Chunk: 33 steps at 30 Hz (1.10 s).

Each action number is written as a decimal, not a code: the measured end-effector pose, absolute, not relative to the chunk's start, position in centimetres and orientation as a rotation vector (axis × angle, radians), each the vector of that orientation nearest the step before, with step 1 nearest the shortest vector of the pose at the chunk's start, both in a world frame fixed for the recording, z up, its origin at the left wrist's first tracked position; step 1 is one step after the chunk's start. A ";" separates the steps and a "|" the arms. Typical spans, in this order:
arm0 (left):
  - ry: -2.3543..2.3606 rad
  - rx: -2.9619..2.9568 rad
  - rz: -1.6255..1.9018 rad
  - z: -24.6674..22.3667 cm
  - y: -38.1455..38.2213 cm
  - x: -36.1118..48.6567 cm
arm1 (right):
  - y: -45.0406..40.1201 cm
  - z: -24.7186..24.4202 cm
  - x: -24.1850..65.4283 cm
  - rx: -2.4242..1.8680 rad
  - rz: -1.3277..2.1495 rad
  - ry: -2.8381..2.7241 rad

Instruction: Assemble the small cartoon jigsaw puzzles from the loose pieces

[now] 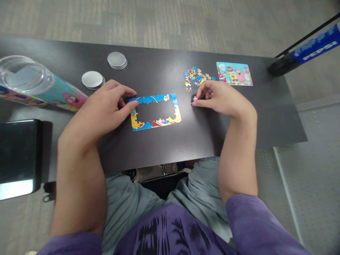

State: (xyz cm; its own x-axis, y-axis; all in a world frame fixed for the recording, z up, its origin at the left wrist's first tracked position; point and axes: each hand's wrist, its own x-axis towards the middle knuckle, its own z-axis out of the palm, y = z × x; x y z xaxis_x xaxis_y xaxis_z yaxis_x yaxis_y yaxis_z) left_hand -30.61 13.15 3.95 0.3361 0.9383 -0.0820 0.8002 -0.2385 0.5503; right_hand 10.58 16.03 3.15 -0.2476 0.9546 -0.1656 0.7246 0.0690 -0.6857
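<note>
A rectangular puzzle border (155, 124) in blue, yellow and pink lies on the dark table, its middle showing bare tabletop. My left hand (107, 108) rests at its left edge, thumb and fingers apart near the upper left corner. To the right of the border, my right hand (219, 99) has thumb and index finger round a small pink puzzle piece (195, 98); more pieces are partly hidden under its fingers. Just beyond it lies a heap of loose puzzle pieces (196, 76). A cartoon picture card (235, 73) is at the right of the heap.
Two stacks of silver discs, one farther back (117, 59) and one nearer (92, 79), lie at the left. Beside them are a clear-topped cartoon container (50, 85) and a black device (20, 152). A blue Pepsi-labelled cylinder (313, 46) stands at the right end.
</note>
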 end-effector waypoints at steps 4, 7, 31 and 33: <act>1.525 2.103 0.350 4.0 13.1 -30.6 | 15.8 3.7 10.0 -1.591 1.140 -1.974; 1.541 2.104 0.321 4.0 13.1 -30.6 | 15.8 4.1 10.3 -1.582 1.057 -1.969; 1.597 2.233 0.277 3.4 13.6 -30.8 | 16.0 2.6 16.2 -1.836 0.858 -1.846; 1.621 2.233 0.290 3.5 13.5 -30.7 | 15.8 2.7 16.3 -1.785 0.935 -1.872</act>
State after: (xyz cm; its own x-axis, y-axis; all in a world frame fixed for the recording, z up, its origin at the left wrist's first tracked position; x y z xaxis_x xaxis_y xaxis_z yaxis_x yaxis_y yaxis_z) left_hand -30.67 13.52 3.47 0.3193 0.9465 -0.0469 0.8715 -0.2738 0.4070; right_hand 16.26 15.82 2.75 -0.1136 0.9797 -0.1651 0.7205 -0.0331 -0.6927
